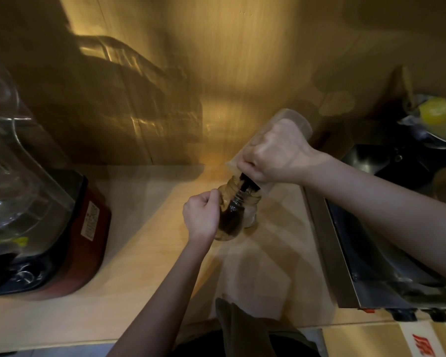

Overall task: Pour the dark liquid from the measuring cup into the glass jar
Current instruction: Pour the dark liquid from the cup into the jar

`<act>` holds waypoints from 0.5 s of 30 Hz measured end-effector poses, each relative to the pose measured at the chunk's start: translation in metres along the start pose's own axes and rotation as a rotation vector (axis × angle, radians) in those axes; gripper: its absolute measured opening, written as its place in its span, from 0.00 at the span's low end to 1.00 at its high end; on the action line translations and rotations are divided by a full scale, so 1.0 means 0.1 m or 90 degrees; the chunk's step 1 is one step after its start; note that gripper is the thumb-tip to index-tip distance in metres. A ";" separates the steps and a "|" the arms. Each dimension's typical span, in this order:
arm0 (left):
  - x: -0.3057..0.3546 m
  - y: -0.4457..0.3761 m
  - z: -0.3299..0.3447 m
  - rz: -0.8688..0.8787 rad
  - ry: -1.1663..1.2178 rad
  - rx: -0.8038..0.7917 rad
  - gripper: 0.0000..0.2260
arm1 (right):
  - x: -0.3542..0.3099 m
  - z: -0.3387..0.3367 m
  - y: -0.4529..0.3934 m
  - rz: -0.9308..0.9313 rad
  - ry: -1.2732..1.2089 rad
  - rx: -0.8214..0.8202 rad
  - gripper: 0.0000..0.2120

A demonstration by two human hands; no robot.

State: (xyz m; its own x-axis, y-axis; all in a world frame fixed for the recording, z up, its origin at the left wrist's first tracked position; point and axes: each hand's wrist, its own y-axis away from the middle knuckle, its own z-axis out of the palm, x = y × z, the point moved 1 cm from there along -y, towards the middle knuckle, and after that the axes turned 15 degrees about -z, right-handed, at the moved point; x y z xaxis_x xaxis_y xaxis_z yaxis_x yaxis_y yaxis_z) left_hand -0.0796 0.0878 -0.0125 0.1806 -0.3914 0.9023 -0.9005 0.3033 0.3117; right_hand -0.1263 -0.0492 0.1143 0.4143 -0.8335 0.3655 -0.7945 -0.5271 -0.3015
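A clear plastic measuring cup [295, 122] is tipped steeply over, its mouth pointing down at a glass jar [233, 210] on the pale wooden counter [150, 240]. My right hand [276, 153] grips the cup by its handle side. A thin stream of dark liquid [243, 188] runs from the cup's lip into the jar's mouth. The jar holds dark liquid in its lower part. My left hand [202, 215] is wrapped around the jar's left side and steadies it. A second small glass stands just behind the jar, mostly hidden.
A red-based blender [70, 228] with a clear cover stands at the left. A steel appliance [366, 253] lies along the right. Dark pans and a yellow item [438, 112] sit at the back right. A cloth [242, 323] hangs at the counter's front edge.
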 end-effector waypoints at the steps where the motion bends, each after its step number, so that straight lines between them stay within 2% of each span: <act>1: 0.00 0.00 0.00 -0.001 0.001 -0.001 0.17 | 0.00 0.00 -0.01 0.000 0.004 0.003 0.22; 15: 0.08 0.03 -0.02 0.001 0.016 0.008 0.20 | 0.06 -0.03 -0.01 -0.035 0.046 0.045 0.23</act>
State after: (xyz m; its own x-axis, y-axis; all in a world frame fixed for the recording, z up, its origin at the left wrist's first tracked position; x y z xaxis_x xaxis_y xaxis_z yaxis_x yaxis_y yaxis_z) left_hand -0.0801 0.0876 -0.0036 0.1893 -0.3694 0.9098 -0.9053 0.2933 0.3074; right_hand -0.1248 -0.0530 0.1193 0.4209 -0.7902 0.4455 -0.7374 -0.5841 -0.3392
